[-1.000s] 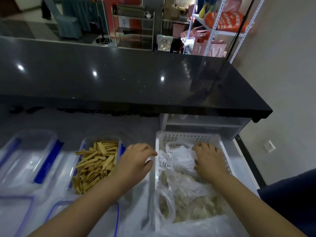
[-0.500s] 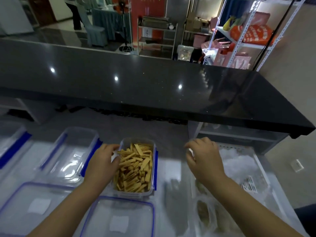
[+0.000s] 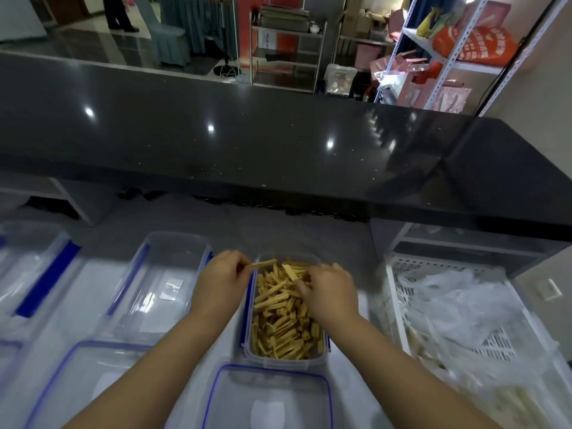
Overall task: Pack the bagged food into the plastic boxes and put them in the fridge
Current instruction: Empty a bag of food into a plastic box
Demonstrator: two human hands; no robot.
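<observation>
Left of the grip sits an empty clear rectangular plastic box (image 3: 161,289) with blue side clips and glossy walls. The left hand (image 3: 221,281) pinches one end of a flat tan food stick (image 3: 262,264) between thumb and fingertips, just above the far left rim of a second clear plastic box (image 3: 284,362) heaped with matching dry, ridged strips (image 3: 281,320). Right of that pinch, the right hand (image 3: 329,294) curls its fingers onto the heap; whether it grips a strip cannot be told. Further right, a white perforated plastic basket (image 3: 402,292) holds crinkled clear bags (image 3: 458,301).
</observation>
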